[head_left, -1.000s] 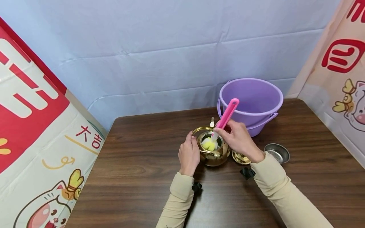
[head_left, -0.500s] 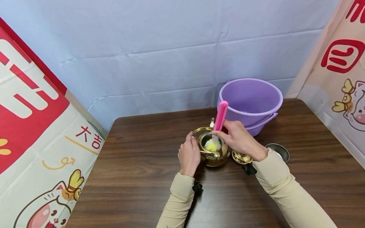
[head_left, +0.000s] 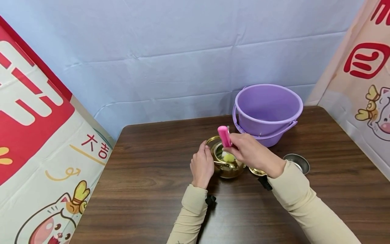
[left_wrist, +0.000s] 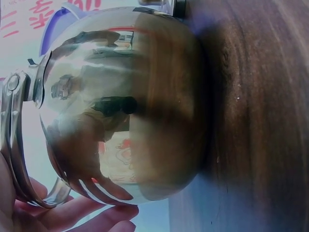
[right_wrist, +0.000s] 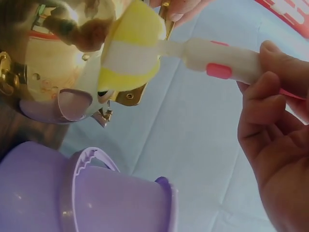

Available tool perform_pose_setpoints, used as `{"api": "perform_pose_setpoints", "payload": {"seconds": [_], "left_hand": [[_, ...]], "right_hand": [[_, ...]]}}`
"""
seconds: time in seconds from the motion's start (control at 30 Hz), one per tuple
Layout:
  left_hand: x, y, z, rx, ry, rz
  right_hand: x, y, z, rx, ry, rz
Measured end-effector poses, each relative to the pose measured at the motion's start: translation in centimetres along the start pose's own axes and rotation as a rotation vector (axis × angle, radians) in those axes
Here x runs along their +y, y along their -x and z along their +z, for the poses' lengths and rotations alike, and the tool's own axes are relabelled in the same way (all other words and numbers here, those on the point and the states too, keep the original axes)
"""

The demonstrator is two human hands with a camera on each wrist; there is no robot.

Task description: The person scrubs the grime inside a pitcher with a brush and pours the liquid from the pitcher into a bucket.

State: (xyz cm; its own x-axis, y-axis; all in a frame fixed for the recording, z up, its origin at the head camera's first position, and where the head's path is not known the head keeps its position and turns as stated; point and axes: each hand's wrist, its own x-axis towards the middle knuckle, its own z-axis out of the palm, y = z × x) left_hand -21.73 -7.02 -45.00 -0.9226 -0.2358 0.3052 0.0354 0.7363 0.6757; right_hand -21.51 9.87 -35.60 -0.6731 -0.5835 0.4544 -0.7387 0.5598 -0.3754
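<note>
at the centre of the head view the right hand (head_left: 253, 154) grips the pink brush handle (head_left: 224, 136), fingers curled round it. a second ago the handle leaned up and to the right, its tip in front of the purple bucket (head_left: 268, 112); half a second ago it stood nearly upright; now it tilts toward the left and shows much shorter, its tip clear of the bucket's rim. the yellow sponge head (head_left: 228, 157) sits deeper in the mouth of the gold teapot (head_left: 226, 162) than before. the left hand (head_left: 201, 166) has not shifted: it holds the teapot's left side, fingers curved round the pot. the teapot is in the same spot, centre of the dark wooden table (head_left: 146, 189). right of it, a gold lid (head_left: 257, 171) is now mostly covered by the right wrist, and a small steel strainer (head_left: 297, 163) lies further right.
</note>
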Motion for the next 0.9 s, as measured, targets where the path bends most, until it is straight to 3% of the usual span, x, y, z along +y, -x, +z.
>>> {"api": "perform_pose_setpoints", "payload": {"seconds": [0.33, 0.9], "left_hand": [[0.0, -0.1, -0.2, -0.005, -0.031, 0.019], [0.0, -0.1, -0.4, -0.01, -0.04, 0.055]], "right_hand": [[0.1, 0.5, 0.6, 0.09, 0.088, -0.14], [1.4, 1.6, 1.6, 0.231, 0.071, -0.223]]}}
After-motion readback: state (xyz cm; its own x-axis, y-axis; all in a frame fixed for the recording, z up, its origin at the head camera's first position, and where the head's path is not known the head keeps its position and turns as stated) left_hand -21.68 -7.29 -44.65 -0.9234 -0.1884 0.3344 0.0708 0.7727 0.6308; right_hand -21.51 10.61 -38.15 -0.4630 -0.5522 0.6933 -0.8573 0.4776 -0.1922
